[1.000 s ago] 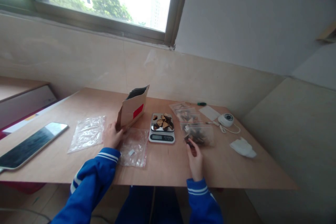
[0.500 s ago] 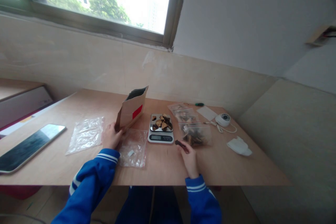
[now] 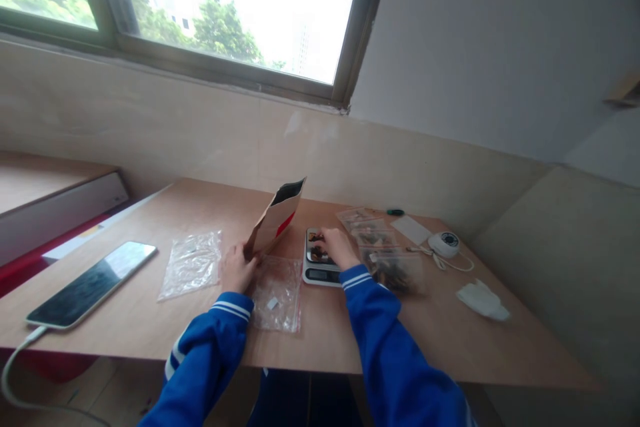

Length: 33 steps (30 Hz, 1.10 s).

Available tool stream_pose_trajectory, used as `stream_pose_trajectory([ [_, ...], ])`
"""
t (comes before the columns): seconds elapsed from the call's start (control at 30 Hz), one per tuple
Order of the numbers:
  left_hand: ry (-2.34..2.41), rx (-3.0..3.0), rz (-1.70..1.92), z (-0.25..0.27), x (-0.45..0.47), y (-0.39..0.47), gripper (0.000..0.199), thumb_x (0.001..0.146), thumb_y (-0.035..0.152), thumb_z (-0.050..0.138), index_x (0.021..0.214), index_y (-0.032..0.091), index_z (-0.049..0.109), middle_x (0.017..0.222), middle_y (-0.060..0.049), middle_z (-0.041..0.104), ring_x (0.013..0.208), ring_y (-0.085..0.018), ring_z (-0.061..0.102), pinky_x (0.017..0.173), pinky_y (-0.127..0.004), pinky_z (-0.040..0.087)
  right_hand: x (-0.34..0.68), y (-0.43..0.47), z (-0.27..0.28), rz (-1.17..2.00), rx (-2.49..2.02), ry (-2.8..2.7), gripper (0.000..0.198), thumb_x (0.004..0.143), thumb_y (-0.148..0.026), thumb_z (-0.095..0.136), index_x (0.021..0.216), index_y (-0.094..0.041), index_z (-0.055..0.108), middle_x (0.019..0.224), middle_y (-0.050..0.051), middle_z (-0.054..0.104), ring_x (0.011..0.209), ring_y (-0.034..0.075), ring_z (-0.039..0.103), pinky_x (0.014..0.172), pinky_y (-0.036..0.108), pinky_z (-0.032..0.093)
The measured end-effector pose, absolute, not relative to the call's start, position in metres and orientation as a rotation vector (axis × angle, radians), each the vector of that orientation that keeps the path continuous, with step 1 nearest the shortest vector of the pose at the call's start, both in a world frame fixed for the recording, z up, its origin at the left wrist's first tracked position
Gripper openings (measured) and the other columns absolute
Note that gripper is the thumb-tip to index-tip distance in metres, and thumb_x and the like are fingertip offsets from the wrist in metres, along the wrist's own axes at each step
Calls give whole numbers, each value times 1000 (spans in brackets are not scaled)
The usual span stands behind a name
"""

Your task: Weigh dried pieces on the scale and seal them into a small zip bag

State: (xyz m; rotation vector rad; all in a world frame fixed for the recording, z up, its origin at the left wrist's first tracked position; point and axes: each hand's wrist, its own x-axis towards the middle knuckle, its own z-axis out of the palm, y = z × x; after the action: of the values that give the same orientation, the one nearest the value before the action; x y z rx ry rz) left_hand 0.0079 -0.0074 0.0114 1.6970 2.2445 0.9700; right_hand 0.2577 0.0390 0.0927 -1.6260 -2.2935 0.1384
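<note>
Wooden worktop (image 3: pixel 125 320) | left hand (image 3: pixel 237 270) grips tilted paper bag (image 3: pixel 276 219) | right hand (image 3: pixel 339 247) over scale (image 3: pixel 320 260), grip unclear | risk: bag tips, spills

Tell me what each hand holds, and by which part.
Left hand steadies the open brown paper pouch by its bottom corner. Right hand rests over the small kitchen scale; its grip cannot be told.

Under your hands: table (image 3: pixel 125 320), matt pale wood. Pouch (image 3: pixel 274 221), matt brown paper. Bags (image 3: pixel 191 264), clear crinkled glossy plastic. Scale (image 3: pixel 320 273), white plastic with shiny metal top. Phone (image 3: pixel 93 283), glossy glass. Your sleeves (image 3: pixel 395 353), smooth blue cloth.
</note>
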Motion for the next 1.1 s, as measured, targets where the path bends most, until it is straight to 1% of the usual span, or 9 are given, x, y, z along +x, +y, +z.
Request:
stream_pose_trajectory([
  [0.07, 2240, 1693, 964, 11, 8, -7, 42, 79, 38, 48, 115, 16, 52, 110, -13, 59, 106, -30, 56, 89, -41, 43, 257, 43, 90, 143, -1609, -2290, 15, 78, -23, 69, 93, -20, 70, 89, 10, 73, 88, 23, 68, 73, 26, 47],
  [0.27, 2224, 1639, 953, 11, 8, -7, 42, 79, 36, 50, 117, 17, 51, 113, -13, 58, 108, -29, 56, 89, -41, 42, 255, 45, 85, 314, -1510, -2196, 9, 76, -22, 71, 85, -20, 70, 85, 7, 73, 81, 21, 69, 70, 25, 47],
  [0.43, 2229, 1658, 946, 13, 8, -7, 43, 79, 37, 51, 117, 17, 50, 115, -13, 58, 109, -30, 55, 89, -41, 42, 247, 42, 81, 228, -1508, -2278, 15, 73, -23, 74, 87, -21, 68, 84, 8, 73, 83, 22, 68, 68, 27, 45],
  [0.5, 2228, 1670, 936, 13, 8, -8, 42, 79, 37, 51, 116, 16, 51, 113, -14, 59, 108, -30, 56, 88, -41, 42, 247, 42, 81, 238, -1482, -2298, 16, 73, -24, 74, 87, -21, 67, 85, 7, 72, 83, 22, 67, 68, 26, 44],
  [0.63, 2239, 1670, 936, 13, 9, -8, 41, 79, 37, 50, 114, 15, 52, 111, -14, 59, 107, -30, 57, 88, -41, 43, 254, 43, 79, 399, -1388, -2246, 13, 77, -26, 70, 88, -20, 68, 79, 4, 71, 75, 18, 66, 65, 24, 44],
  [0.77, 2255, 1665, 955, 11, 9, -6, 42, 79, 39, 51, 114, 16, 53, 111, -13, 59, 108, -29, 57, 87, -41, 44, 264, 46, 70, 531, -1299, -2203, 17, 76, -30, 69, 88, -18, 70, 72, 2, 68, 67, 15, 62, 62, 23, 43],
  [0.9, 2248, 1677, 970, 10, 9, -6, 41, 79, 38, 50, 114, 17, 52, 110, -13, 60, 106, -30, 57, 87, -42, 44, 268, 46, 62, 615, -1263, -2136, 22, 72, -31, 71, 88, -16, 70, 72, 1, 67, 64, 14, 59, 60, 22, 42],
  [1.1, 2246, 1666, 956, 11, 9, -6, 39, 79, 37, 50, 113, 18, 51, 111, -13, 59, 107, -29, 56, 89, -42, 42, 271, 45, 67, 595, -1223, -2088, 18, 70, -28, 72, 83, -15, 70, 76, 3, 67, 66, 13, 58, 61, 23, 44],
])
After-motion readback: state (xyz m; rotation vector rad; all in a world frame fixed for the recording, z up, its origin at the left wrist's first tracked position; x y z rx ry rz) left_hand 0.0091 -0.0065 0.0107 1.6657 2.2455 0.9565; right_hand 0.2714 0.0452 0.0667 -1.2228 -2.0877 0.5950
